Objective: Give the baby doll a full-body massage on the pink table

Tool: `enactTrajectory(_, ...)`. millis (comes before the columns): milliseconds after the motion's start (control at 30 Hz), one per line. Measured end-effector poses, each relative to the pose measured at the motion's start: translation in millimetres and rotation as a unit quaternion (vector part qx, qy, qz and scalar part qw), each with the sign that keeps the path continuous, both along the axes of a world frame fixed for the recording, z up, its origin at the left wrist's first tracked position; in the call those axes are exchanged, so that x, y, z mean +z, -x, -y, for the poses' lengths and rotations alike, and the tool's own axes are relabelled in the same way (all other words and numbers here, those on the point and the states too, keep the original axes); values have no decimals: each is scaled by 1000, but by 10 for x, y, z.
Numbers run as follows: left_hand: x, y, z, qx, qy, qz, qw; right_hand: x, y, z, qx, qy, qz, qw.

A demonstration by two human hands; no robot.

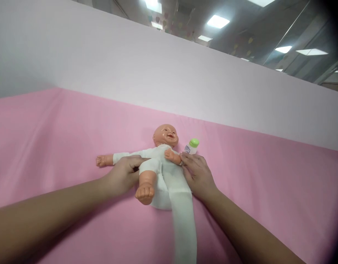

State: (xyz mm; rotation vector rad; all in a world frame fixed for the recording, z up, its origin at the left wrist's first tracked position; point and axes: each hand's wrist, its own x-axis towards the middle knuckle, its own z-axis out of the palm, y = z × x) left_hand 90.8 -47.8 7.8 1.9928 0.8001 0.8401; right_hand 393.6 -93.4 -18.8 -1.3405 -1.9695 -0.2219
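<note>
A baby doll (166, 136) in white cloth lies on its back, head away from me, one bare foot raised toward me. My left hand (127, 173) is closed around the doll's raised leg, with some fingers hidden behind it. On the other side, my right hand (199, 175) has its bent fingers against the doll's forearm and its thumb by the cloth at the doll's side; part of this grip is hidden. A long white cloth strip (184, 223) runs from the doll's body down past the bottom edge of the view.
A small white bottle with a green cap (194, 143) stands just beyond my right fingers. Pink sheeting (75, 128) covers the surface under the doll. Behind it rises a plain white wall (116, 66), with glass and ceiling lights above.
</note>
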Motion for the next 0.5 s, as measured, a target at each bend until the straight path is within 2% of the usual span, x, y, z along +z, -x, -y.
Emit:
enactTrajectory(133,65,19,107,-7,-89,2,996,20,-18,-22,-12,35,-23,999)
enactTrajectory(267,118,30,325,-122,-144,55,980,69,-50,-28,-66,104,-134,983)
enactTrajectory(333,111,37,432,-171,-165,51,970,86,-92,-38,-65,126,-209,967)
enactTrajectory(433,82,46,525,-227,-199,36,953,88,-226,-79,-45,106,-310,944)
enactTrajectory(500,64,49,537,-245,-213,39,945,76,-360,-119,-67,86,-348,931)
